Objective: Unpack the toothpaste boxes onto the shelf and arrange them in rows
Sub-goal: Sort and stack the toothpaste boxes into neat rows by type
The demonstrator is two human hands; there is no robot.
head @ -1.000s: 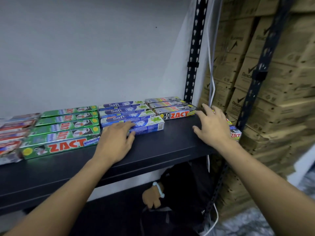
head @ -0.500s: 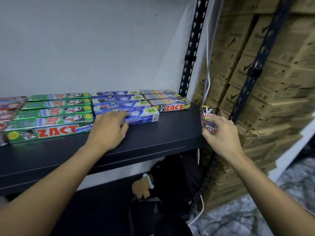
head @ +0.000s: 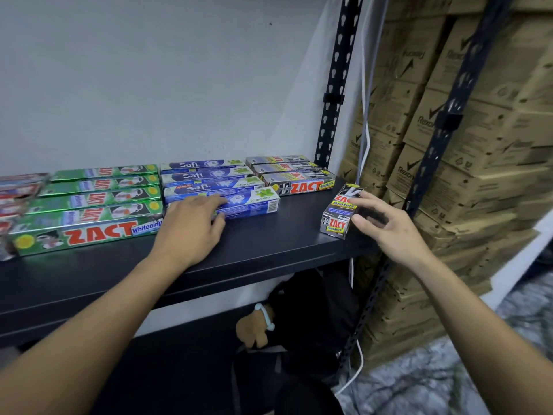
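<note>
On the black shelf [head: 269, 247] toothpaste boxes lie in rows: red ones [head: 15, 199] at far left, green Zact boxes [head: 89, 232], blue Safi boxes [head: 254, 203], and silver Zact Smokers boxes [head: 302, 184] at the back right. My left hand [head: 191, 226] rests flat on the front Safi box. My right hand [head: 389, 229] pinches one more silver Zact Smokers box [head: 338, 217] between thumb and fingers at the shelf's right front corner. That box points end-on toward me, apart from its row.
Black perforated uprights [head: 335, 94] frame the shelf's right side, with a white cable [head: 363, 115] hanging beside them. Stacked brown cartons [head: 493, 145] fill the right. Below the shelf, another person's hand with a white wristband [head: 254, 327] shows against dark clothing.
My right hand brought the silver Zact Smokers box from beyond the shelf's right edge onto the shelf's right front corner. My left hand stayed on the front Safi box.
</note>
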